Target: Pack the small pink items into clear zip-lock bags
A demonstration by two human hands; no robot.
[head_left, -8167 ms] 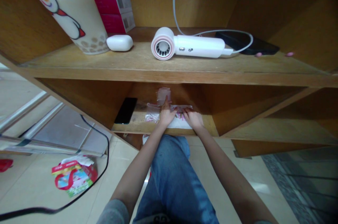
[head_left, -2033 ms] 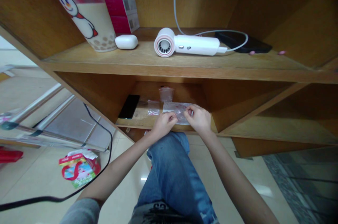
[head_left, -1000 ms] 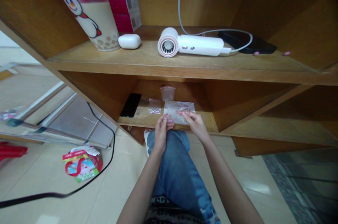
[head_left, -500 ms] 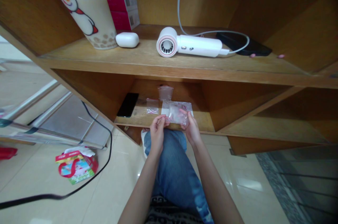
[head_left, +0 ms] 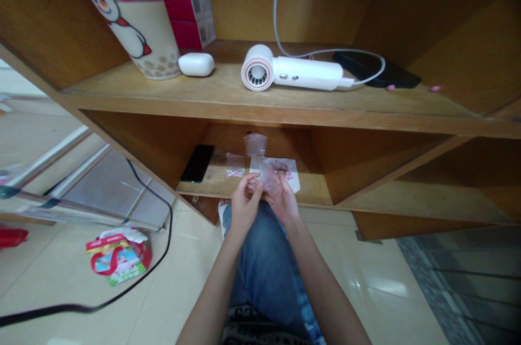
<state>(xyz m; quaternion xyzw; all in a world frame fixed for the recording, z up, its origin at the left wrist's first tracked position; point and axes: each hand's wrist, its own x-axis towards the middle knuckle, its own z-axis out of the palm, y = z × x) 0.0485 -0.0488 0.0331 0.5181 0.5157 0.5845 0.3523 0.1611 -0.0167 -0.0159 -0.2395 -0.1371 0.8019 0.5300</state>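
Note:
My hands are close together in front of the lower wooden shelf [head_left: 211,189]. My right hand [head_left: 280,197] pinches a small clear plastic bag [head_left: 269,178] holding pink bits, and my left hand [head_left: 243,207] has its fingertips on the bag's lower edge. Just behind, a flat white packet with pink specks [head_left: 288,170] lies on the shelf. Two more small clear bags rest to its left, one with pink contents [head_left: 235,165] and one further back [head_left: 255,144]. A black phone [head_left: 197,163] lies further left.
Above, the upper shelf [head_left: 260,102] holds a white hair dryer [head_left: 293,74], a white earbud case [head_left: 196,64], a snowman-printed cup [head_left: 138,25] and a black phone [head_left: 378,71]. My jeans-clad knees sit below the shelf. A black cable and a colourful packet [head_left: 119,256] lie on the tiled floor.
My hands have drawn closer together, and the small bag has shifted left toward my left hand. More of the white packet now shows behind it.

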